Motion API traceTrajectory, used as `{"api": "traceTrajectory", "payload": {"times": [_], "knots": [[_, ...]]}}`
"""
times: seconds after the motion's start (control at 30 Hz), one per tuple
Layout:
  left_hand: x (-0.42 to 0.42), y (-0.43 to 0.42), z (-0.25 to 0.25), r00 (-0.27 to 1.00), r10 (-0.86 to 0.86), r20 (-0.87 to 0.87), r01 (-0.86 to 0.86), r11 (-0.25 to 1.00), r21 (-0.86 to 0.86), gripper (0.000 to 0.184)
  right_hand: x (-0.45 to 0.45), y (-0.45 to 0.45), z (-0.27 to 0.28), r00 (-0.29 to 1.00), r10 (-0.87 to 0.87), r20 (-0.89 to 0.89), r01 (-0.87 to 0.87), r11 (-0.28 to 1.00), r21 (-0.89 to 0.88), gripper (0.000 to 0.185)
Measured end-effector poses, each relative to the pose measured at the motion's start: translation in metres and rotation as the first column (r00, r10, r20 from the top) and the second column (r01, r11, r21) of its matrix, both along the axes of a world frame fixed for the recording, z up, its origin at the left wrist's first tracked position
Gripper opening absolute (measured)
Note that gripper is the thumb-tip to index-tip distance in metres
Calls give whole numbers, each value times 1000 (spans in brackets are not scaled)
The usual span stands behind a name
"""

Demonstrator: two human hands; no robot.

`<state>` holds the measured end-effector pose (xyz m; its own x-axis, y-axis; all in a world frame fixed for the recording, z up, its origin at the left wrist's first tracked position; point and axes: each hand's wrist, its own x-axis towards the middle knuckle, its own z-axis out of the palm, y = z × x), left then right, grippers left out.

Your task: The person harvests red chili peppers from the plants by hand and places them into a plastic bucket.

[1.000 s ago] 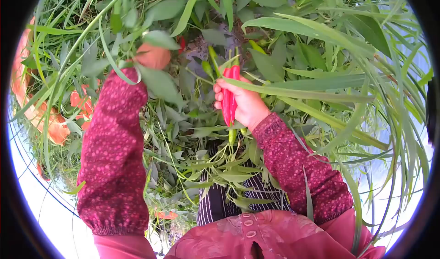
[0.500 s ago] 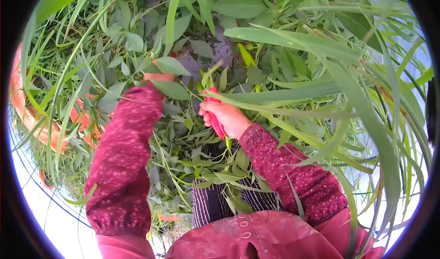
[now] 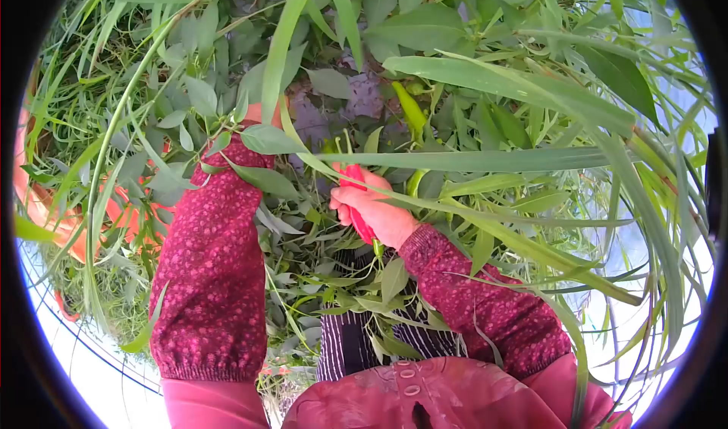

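Observation:
Red chili peppers (image 3: 358,215) are held in my right hand (image 3: 379,210), near the middle of the view, with its fingers wrapped round them. Green stems stick out above the fist. My left hand (image 3: 262,115) reaches into the plants at the upper left; leaves cover most of it, and its fingers are hidden. Just above and to the right of my right hand, a green pepper (image 3: 411,109) hangs among the leaves.
Long grass blades (image 3: 485,158) cross over my right hand and fill the right side. At the left, an orange-red container (image 3: 57,220) shows through grass, with red things beside it. Leafy stems lie over my striped trousers (image 3: 345,345).
My right hand has moved down and left with the red peppers, which now tilt. My left hand has shifted right and slightly down, deeper behind the leaves.

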<state>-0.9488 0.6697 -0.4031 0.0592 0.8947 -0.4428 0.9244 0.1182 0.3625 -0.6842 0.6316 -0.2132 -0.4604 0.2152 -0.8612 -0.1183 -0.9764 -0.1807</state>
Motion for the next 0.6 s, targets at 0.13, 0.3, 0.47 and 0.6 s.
{"api": "traceTrajectory", "payload": {"times": [0.13, 0.3, 0.47, 0.6], "knots": [[28, 21, 88, 999, -43, -12, 43, 999, 26, 19, 1, 5, 2, 999, -53, -2, 53, 998, -35, 46], [-13, -26, 53, 347, 607, 715, -409, 784, -467, 26, 5, 26, 5, 966, -222, -133, 200, 966, -162, 47], [40, 2, 188, 710, 488, 508, -253, 850, -463, 17, 2, 32, 2, 922, -385, -44, 370, 907, -200, 43], [69, 8, 224, 904, -270, 331, 323, 940, -114, 26, 1, 26, -7, 898, -439, 9, 436, 890, -130, 44]]}}
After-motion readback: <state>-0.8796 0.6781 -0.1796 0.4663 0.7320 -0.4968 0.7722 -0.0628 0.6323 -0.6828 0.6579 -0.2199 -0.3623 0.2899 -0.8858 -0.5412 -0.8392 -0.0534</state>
